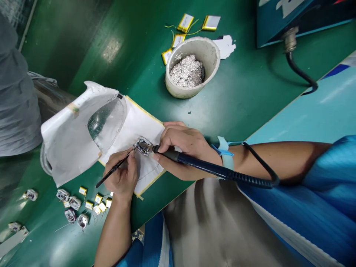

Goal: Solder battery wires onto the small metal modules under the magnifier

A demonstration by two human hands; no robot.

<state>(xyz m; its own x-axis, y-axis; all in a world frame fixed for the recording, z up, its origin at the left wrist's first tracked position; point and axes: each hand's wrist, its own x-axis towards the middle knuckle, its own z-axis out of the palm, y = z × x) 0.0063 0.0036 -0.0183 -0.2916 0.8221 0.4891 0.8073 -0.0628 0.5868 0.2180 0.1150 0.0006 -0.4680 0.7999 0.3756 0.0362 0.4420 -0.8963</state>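
Note:
My right hand (185,144) grips a soldering iron (204,165) with a dark handle, its tip over a small electronic device (144,146). Pinched in my left hand (122,173) is a pair of dark tweezers (114,168), their points at the device's left edge. The open device shows its inner parts and lies on a white sheet (141,118) edged with yellow tape. A blue strap (222,151) goes round my right wrist. The iron's cable loops back under my right forearm.
A round pot of silvery metal bits (189,72) stands ahead, beside flat wired battery cells (185,23). A clear-windowed white cover (80,129) lies left. Small batteries (98,198) and several opened devices (74,203) lie lower left. A blue box (278,22) sits upper right; a person's grey sleeve (16,92) is far left.

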